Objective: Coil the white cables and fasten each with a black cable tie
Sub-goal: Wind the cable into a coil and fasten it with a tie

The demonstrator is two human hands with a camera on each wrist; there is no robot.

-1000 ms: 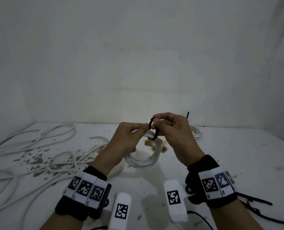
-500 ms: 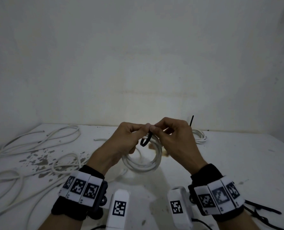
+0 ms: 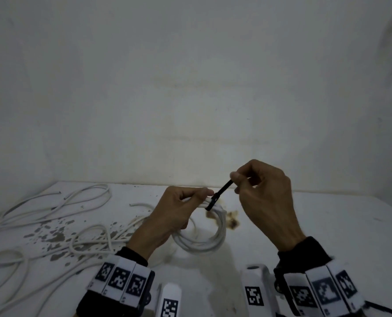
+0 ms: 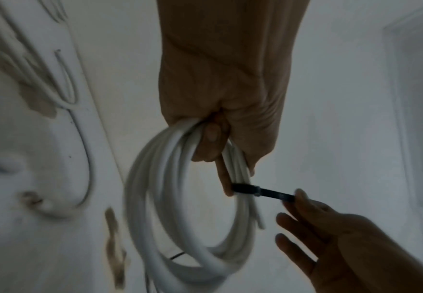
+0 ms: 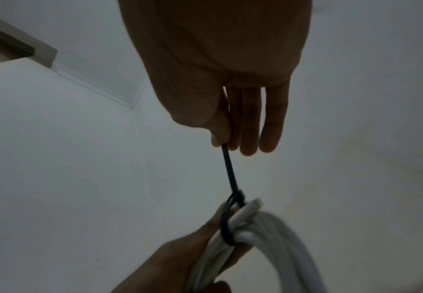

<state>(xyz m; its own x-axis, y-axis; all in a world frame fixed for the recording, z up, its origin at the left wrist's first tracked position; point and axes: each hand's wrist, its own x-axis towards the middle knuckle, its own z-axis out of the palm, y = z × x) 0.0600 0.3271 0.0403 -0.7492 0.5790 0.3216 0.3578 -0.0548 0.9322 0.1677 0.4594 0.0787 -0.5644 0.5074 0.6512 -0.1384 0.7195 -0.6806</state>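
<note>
Left hand (image 3: pixel 176 209) grips the round white coil of smooth plastic cable (image 3: pixel 204 239), fingers curled round the bundled strands near its top, above the speckled white table (image 3: pixel 327 225). Loose white cables (image 3: pixel 53 216) sprawl on the table to the left. Half a second ago both hands met over the coil with the thin black plastic cable tie (image 3: pixel 219 195) still a slack loop; now the loop is snug round the strands and the right hand (image 3: pixel 262 195) has drawn away up and to the right. It pinches the tie's free tail between thumb and forefinger, other fingers loosely extended. Tail runs straight and taut, long axis slanting from the coil up-right to the right hand. Right of the coil, a brown stain (image 3: pixel 231 219) marks the table.
</note>
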